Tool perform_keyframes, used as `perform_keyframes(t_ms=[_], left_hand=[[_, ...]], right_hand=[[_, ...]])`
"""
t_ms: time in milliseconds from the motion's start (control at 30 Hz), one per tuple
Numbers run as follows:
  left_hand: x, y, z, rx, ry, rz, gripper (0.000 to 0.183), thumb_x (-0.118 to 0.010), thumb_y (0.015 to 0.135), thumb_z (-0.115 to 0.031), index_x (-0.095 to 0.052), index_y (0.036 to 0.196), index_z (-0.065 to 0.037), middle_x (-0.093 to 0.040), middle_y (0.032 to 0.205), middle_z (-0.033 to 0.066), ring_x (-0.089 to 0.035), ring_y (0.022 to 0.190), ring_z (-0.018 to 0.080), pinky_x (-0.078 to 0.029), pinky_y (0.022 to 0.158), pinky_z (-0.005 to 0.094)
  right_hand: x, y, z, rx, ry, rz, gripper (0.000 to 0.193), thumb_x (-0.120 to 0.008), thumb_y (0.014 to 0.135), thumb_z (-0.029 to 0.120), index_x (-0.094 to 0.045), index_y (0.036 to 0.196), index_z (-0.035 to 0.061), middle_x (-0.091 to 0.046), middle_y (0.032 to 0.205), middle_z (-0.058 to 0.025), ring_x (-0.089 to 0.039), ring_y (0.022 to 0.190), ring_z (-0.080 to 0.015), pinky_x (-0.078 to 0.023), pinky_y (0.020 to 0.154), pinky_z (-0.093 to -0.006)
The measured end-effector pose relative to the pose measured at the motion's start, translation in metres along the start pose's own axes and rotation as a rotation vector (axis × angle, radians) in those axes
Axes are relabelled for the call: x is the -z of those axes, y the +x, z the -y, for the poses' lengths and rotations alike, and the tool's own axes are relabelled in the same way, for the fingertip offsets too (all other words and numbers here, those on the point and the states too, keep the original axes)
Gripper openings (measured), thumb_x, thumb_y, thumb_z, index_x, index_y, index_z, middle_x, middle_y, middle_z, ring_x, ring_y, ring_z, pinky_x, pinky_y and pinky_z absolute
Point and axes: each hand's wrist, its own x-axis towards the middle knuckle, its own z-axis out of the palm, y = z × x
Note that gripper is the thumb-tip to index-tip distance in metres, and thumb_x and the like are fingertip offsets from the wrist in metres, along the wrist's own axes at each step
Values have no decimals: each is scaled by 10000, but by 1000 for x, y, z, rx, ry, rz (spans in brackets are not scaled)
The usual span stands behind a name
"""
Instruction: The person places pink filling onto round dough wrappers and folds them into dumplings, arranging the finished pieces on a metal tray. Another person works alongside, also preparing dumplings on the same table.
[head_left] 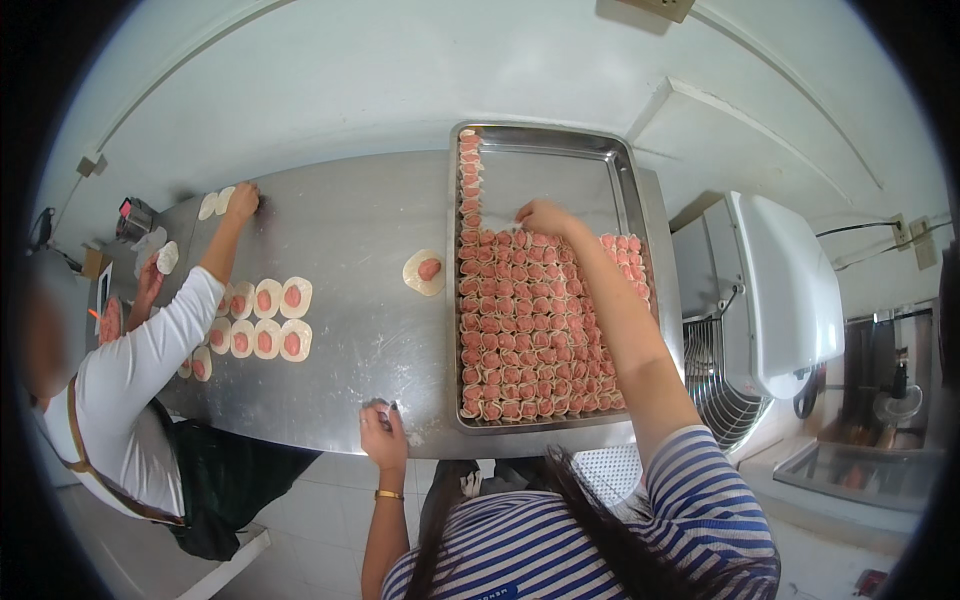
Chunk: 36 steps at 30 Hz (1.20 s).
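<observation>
A steel bench [340,350] is supporting a rectangular metal tray [637,170], which is holding close rows of pink-filled dumplings [530,330]. The right hand [545,217] is reaching over the tray's far rows, fingertips bunching; whether around a dumpling cannot be told. The left hand [384,434] is curling at the bench's near edge, its contents unclear. A filled wrapper [426,273] is lying left of the tray. A shirt label [495,593] is bearing lettering.
</observation>
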Motion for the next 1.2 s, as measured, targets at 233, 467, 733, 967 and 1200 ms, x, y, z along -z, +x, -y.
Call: perform_keyframes(t_ms=[233,467,733,967,1200], left_hand=[[-1,0,1,-3,-21,-2,121,-623,812,-126,-520,820,-64,-499,774,78,-506,617,233,-420,549,355],[0,0,-3,25,-32,15,124,-623,816,-130,-520,817,-62,-493,768,77,-507,614,221,-419,547,346],[-3,-1,1,33,-29,22,113,-618,816,-118,-521,821,-59,-493,769,72,-509,614,208,-427,544,325],[1,0,-7,14,-25,22,94,-612,818,-108,-533,838,-62,-492,776,61,-505,614,193,-425,542,307],[-1,-1,-3,-5,-11,10,101,-614,819,-109,-532,850,-58,-492,783,61,-507,625,188,-427,549,306]], right_hand=[[11,-12,-1,-56,-90,75,261,-513,746,202,-703,904,117,-669,973,-163,-591,1015,-367,-305,988,-578],[13,-19,-10,-63,-112,4,300,-496,745,183,-698,947,90,-647,1040,-194,-583,1036,-378,-297,1005,-566],[15,-19,-19,-80,-264,42,293,-523,735,245,-711,934,141,-679,917,-147,-615,954,-344,-319,979,-534],[31,-36,-19,-173,-237,27,299,-514,736,206,-688,934,64,-652,1003,-191,-592,1027,-353,-254,1029,-564],[30,-37,-27,-120,-214,116,332,-509,746,202,-671,969,16,-640,1059,-207,-587,1048,-356,-234,1021,-610]])
